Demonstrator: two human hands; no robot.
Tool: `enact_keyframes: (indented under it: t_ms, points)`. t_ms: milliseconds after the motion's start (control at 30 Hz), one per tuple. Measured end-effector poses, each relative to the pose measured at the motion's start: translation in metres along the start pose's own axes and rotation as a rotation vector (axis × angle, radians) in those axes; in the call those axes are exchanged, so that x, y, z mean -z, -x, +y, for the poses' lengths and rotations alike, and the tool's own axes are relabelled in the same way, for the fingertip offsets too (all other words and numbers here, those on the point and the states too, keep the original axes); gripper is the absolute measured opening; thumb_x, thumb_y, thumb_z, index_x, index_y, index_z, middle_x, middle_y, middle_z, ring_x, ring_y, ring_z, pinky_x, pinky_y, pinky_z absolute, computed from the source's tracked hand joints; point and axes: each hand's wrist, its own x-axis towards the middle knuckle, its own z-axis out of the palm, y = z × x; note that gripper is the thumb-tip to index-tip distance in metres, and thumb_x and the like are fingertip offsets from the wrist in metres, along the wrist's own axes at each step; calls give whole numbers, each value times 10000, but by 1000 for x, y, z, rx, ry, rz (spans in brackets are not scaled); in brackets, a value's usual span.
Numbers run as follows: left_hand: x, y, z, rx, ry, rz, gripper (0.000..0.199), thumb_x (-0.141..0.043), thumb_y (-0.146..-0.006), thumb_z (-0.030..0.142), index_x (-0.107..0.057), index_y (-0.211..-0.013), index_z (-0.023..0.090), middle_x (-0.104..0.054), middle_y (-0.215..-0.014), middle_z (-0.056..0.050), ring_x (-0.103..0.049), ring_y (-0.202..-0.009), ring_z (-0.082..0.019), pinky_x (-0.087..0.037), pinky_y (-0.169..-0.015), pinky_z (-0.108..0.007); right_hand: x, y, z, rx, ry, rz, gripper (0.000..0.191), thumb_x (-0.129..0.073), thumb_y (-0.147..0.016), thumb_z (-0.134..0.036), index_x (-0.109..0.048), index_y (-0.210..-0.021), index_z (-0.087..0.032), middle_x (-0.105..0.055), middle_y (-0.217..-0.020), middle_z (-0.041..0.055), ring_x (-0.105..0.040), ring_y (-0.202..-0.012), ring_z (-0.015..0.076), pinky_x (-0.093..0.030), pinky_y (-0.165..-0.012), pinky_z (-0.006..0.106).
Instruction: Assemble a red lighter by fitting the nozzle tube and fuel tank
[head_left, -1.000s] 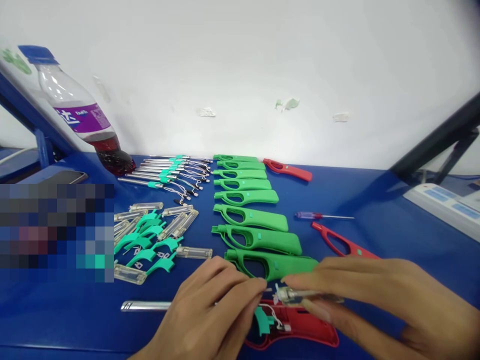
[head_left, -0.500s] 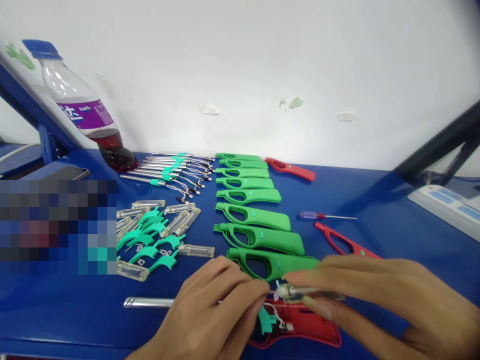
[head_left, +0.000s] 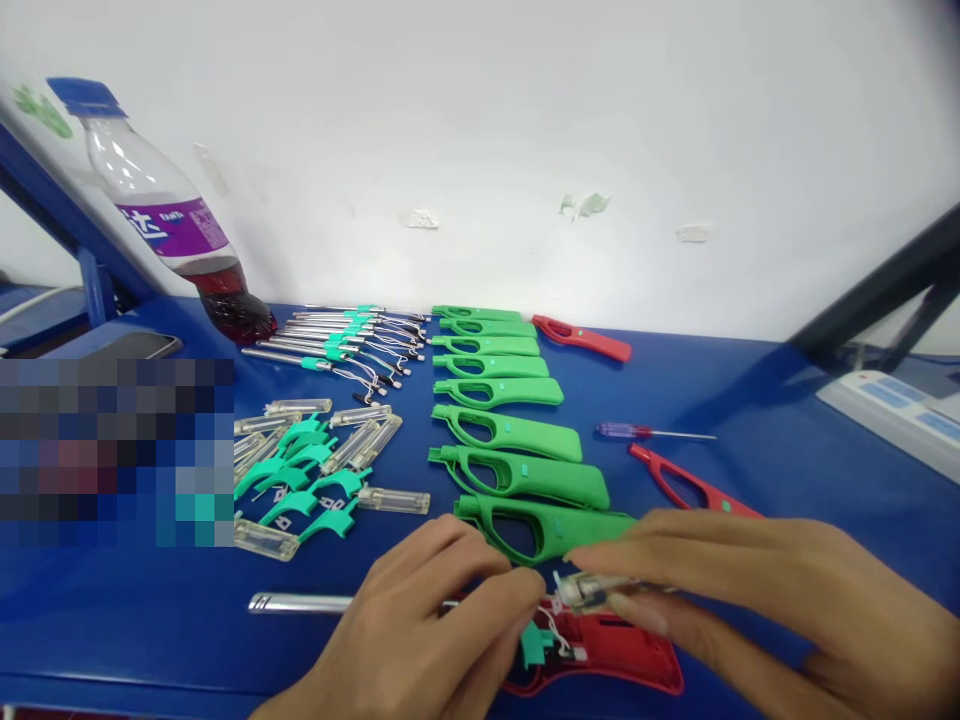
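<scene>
My right hand [head_left: 780,605] pinches a clear plastic lighter fuel tank [head_left: 589,593] between thumb and fingers, its nozzle end facing left. Close to that nozzle, the fingertips of my left hand [head_left: 427,620] are pressed together; whatever they hold is hidden. Beneath both hands lies an open red lighter half-shell [head_left: 634,660], inner side up. In it sit a teal trigger [head_left: 534,645] and white wires [head_left: 555,630]. A silver metal tube [head_left: 304,604] sticks out to the left from under my left hand.
Green lighter shells [head_left: 525,425] stand in a column behind my hands. Leftward lie loose fuel tanks [head_left: 394,501], teal triggers [head_left: 300,505] and metal tubes with wires [head_left: 300,345]. A screwdriver [head_left: 637,431], red shells [head_left: 592,342], a power strip [head_left: 885,410] and a bottle [head_left: 172,225] are around.
The fuel tank in my right hand has tilted slightly, its far end a little higher. My left fingertips have shifted slightly right and down.
</scene>
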Motion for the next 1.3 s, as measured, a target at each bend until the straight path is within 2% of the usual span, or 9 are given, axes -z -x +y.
enact_keyframes:
  t_ms: [133, 233, 300, 533, 733, 967, 1133, 1200, 1300]
  points:
    - [1, -1, -1, -9, 18, 3, 236, -587, -1122, 60, -746, -1253, 175, -801, -994, -31, -707, -867, -149, -654, -890, -299, 4, -7, -2, 16, 6, -60, 296, -531, -1218, -463, -793, -1354, -467, -887, -1266, -177, -879, -1114, 99, -659, -1016, 162]
    - [1, -4, 1, -6, 10, 23, 202, -595, -1141, 77, -738, -1249, 170, -822, -1014, -25, -738, -912, -145, -656, -958, -297, 6, -10, -6, 60, 66, -23, 336, -498, -1232, -504, -813, -1309, -415, -906, -1210, -122, -892, -1061, 127, -677, -958, 154]
    - [1, -6, 4, -5, -2, 36, 176, -602, -1147, 84, -731, -1227, 172, -835, -1021, -12, -761, -933, -140, -655, -1005, -296, 6, -10, -7, 62, 95, 4, 315, -515, -1230, -518, -807, -1318, -437, -904, -1205, -138, -893, -1039, 121, -679, -935, 147]
    - [0, -5, 3, -9, -2, 84, 176, -601, -1136, 72, -726, -1202, 177, -840, -978, -8, -793, -906, -152, -674, -906, -290, 2, -12, -13, 62, 60, 46, 364, -512, -1222, -521, -850, -1209, -387, -918, -1073, -86, -896, -925, 127, -673, -901, 128]
    - [0, -3, 3, -5, 15, 99, 181, -612, -1126, 60, -725, -1219, 166, -836, -974, -15, -769, -869, -151, -669, -887, -309, 4, -18, -16, 76, -64, -6, 273, -616, -1185, -467, -856, -1299, -408, -920, -1101, -71, -901, -916, 149, -679, -881, 139]
    - [0, -5, 3, -11, -2, 94, 164, -617, -1121, 58, -716, -1188, 170, -835, -952, -16, -778, -865, -157, -668, -864, -309, 0, -24, -16, 150, -127, 103, 237, -612, -1227, -478, -751, -1419, -478, -898, -1080, -209, -868, -811, 39, -594, -877, 13]
    - [-2, -6, 3, -24, -1, 102, 160, -637, -1110, 50, -726, -1186, 159, -838, -954, -20, -777, -858, -155, -668, -880, -308, 0, -20, -20, 62, -181, 61, 216, -731, -1127, -334, -803, -1307, -430, -902, -1113, -190, -887, -866, 87, -621, -890, 55]
    - [-2, -5, 2, -24, 1, 108, 160, -639, -1109, 54, -726, -1187, 164, -841, -956, -22, -779, -860, -157, -671, -869, -309, -1, -19, -18, 96, -166, 67, 154, -691, -1165, -388, -812, -1254, -421, -905, -1069, -174, -883, -820, 91, -630, -833, 56]
    - [-2, -3, 1, -21, 18, 97, 168, -646, -1091, 43, -738, -1169, 161, -836, -937, -30, -775, -844, -160, -679, -852, -311, -1, -24, -14, 141, -106, 108, 204, -664, -1184, -501, -846, -1255, -444, -899, -946, -134, -865, -714, 125, -661, -701, 102]
